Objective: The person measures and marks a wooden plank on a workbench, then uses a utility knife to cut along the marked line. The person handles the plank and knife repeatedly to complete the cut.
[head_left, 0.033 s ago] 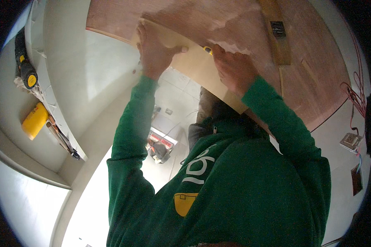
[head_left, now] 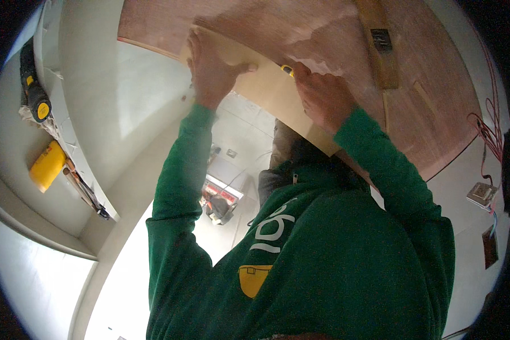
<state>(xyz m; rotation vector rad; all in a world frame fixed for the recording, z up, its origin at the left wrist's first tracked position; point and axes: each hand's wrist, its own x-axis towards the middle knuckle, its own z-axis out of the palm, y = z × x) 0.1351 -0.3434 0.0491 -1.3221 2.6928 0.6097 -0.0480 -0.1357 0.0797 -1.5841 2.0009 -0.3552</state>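
My left hand [head_left: 209, 71] lies on a pale, thin wooden strip [head_left: 277, 102], its fingers near the strip's far left end and its thumb stretched out sideways over the surface. The strip lies along the edge of a large reddish-brown plywood sheet [head_left: 334, 34]. In my right hand [head_left: 324, 93] is a small tool with a yellow and black end [head_left: 287, 70], which looks like a utility knife. Its tip points left toward the strip's far edge; the blade cannot be made out, and my fingers hide most of its body.
At left, a ledge carries a black-and-yellow tool handle [head_left: 38, 102], a yellow object [head_left: 48, 165] and slim tools [head_left: 85, 192]. A wooden piece with a dark label [head_left: 382, 39] lies on the sheet. Red wires [head_left: 490, 133] hang at right near a wall box [head_left: 481, 195]. Tools [head_left: 218, 207] lie below.
My right hand and the tool have shifted very slightly to the right. My left hand and the strip look unmoved.
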